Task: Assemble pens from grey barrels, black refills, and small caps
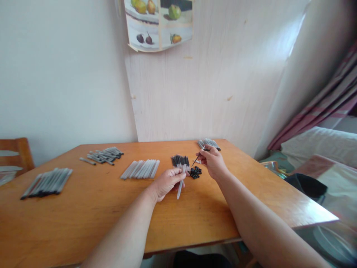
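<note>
My left hand (167,181) is closed around a clear pen barrel (180,187) that points down toward me over the orange wooden table (83,212). My right hand (213,160) pinches a thin black pen refill (196,159), its tip aimed at the barrel's upper end. Between the two hands lies a small heap of black caps (195,172). A bundle of black refills (180,160) rests just behind my left hand.
A row of clear barrels (141,169) lies left of my hands. Piles of pens sit at the far left (48,182), at the back left (104,155) and behind my right hand (208,143). A wooden chair (16,154) stands left; bedding (320,145) lies right.
</note>
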A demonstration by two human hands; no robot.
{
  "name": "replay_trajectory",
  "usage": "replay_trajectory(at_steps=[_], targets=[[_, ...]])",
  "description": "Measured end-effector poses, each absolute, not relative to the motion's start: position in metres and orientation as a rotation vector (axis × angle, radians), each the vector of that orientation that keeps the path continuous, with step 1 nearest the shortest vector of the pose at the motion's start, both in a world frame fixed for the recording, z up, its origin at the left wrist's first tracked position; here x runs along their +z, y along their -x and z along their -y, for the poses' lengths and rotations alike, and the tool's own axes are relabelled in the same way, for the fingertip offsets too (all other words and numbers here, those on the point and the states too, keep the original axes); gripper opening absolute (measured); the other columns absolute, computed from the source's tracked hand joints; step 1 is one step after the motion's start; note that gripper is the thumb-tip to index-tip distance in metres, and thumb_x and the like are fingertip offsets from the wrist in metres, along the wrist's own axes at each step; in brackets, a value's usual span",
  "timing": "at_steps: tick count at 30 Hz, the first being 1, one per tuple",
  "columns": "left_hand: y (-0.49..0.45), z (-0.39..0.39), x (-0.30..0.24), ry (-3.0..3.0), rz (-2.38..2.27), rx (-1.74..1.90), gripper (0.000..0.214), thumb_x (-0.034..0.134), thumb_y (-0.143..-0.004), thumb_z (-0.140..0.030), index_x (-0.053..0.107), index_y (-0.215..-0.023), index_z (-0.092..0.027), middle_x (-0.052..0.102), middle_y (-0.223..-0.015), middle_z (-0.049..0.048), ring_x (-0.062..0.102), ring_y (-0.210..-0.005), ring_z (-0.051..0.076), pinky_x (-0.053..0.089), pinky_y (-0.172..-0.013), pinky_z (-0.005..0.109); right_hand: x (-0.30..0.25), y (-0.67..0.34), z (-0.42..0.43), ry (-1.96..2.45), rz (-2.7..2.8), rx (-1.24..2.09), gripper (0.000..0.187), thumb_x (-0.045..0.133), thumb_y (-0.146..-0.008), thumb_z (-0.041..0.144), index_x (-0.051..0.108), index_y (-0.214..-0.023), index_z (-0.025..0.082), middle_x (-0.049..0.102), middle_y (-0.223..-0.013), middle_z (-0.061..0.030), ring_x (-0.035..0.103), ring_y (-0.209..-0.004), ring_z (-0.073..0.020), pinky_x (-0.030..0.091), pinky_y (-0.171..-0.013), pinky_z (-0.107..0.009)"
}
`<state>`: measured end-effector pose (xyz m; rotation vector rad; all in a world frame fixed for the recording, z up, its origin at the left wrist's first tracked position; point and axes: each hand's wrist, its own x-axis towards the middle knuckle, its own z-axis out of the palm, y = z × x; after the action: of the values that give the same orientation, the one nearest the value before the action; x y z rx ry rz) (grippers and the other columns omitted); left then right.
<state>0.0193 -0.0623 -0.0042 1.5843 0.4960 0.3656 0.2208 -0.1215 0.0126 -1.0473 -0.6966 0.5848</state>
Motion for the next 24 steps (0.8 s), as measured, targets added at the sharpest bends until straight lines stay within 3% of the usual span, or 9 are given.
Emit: replay_trajectory(at_steps=[5, 24], targets=[[-0.020, 0.064, -0.004, -1.593, -0.501, 0.337, 0.042, 0.062, -0.079, -0.046, 0.063, -0.106, -0.014, 0.062, -0.068, 0.0021, 0.050, -0.058, 0.010, 0.033, -0.057, 0.022, 0.013, -0.218, 0.121, 0.995, 0.679, 0.617, 0.035, 0.070, -0.070, 0.029, 0.051, -0.098, 0.021, 0.069, -0.072, -0.0023, 0.060, -0.055, -0.0113, 0.045, -0.046, -0.019], [-0.021, 0.064, -0.004, -1.634, -0.476, 0.327, 0.040, 0.061, -0.080, -0.046, 0.064, -0.105, -0.015, 0.060, -0.064, 0.0010, 0.051, -0.059, 0.011, 0.032, -0.056, 0.022, 0.000, -0.224, 0.110, 0.944, 0.631, 0.569, 0.038, 0.071, -0.071, 0.030, 0.049, -0.100, 0.022, 0.070, -0.073, -0.0019, 0.063, -0.055, -0.0118, 0.050, -0.045, -0.019]])
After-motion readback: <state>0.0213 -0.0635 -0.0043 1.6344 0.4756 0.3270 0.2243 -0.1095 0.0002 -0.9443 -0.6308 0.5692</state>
